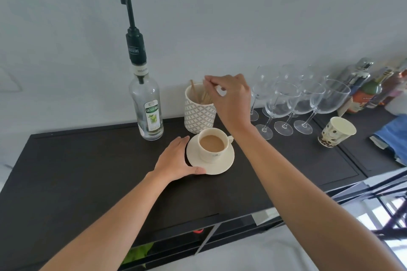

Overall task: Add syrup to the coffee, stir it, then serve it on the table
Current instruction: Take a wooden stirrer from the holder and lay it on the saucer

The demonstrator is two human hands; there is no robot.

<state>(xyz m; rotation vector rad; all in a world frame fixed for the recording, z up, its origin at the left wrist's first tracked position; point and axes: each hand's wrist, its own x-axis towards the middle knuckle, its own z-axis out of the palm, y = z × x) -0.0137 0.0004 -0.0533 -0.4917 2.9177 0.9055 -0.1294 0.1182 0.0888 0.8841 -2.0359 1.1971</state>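
Right hand (229,97) pinches 1 stirrer (206,97) in the holder (198,114); left hand (176,160), fingers relaxed, steadies the saucer (220,166). Stirring step: lift the stirrer out, dip it into the cup (212,146).

"TEISSEIRE" on the syrup bottle (148,103) label and black pump collar; "MOJITO" on its white neck band
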